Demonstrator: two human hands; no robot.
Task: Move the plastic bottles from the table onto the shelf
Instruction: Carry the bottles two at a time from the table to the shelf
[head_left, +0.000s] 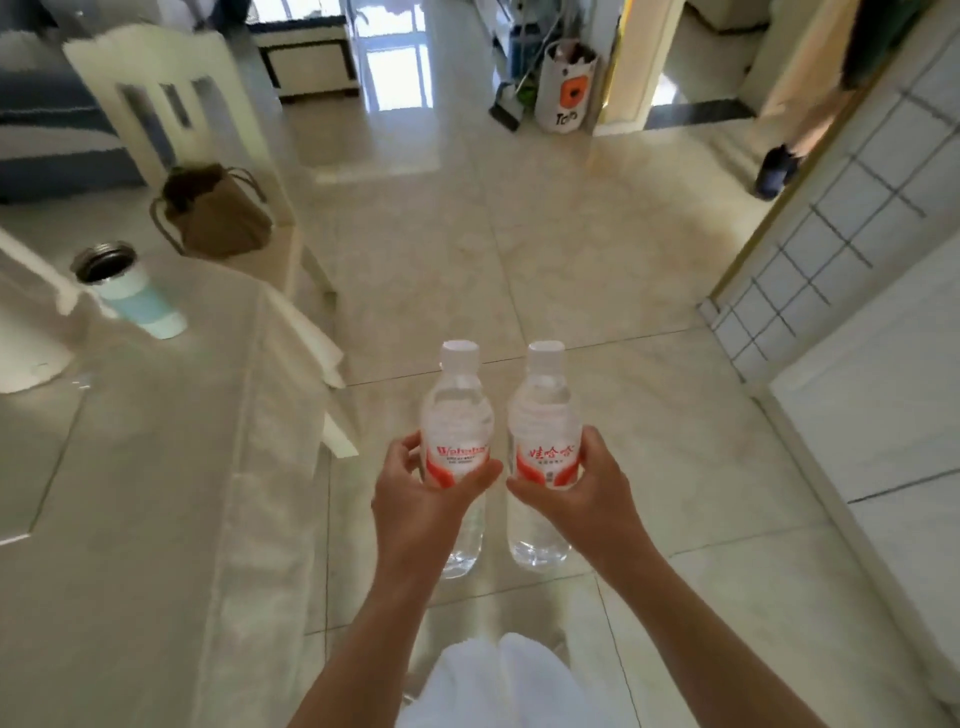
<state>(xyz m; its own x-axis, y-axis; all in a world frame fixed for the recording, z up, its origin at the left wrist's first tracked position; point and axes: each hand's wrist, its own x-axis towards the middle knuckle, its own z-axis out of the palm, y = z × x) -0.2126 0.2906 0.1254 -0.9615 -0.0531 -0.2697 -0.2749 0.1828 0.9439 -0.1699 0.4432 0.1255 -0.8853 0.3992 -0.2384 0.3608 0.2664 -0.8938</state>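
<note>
Both bottles are up, clear of the bench (156, 467)! Left hand (426, 488) wraps the left bottle (457, 441), right hand (576, 483) the right bottle (545, 441), at the labels. Full, weighty, slick plastic; mid-body grip looks sensible.

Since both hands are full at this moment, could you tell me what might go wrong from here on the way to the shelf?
The left hand and right hand each grip a bottle by its label, so neither is free to steady anything. The left bottle and right bottle sit close together and could knock. The table corner lies near the left arm's path. No shelf shows in view yet.
</note>
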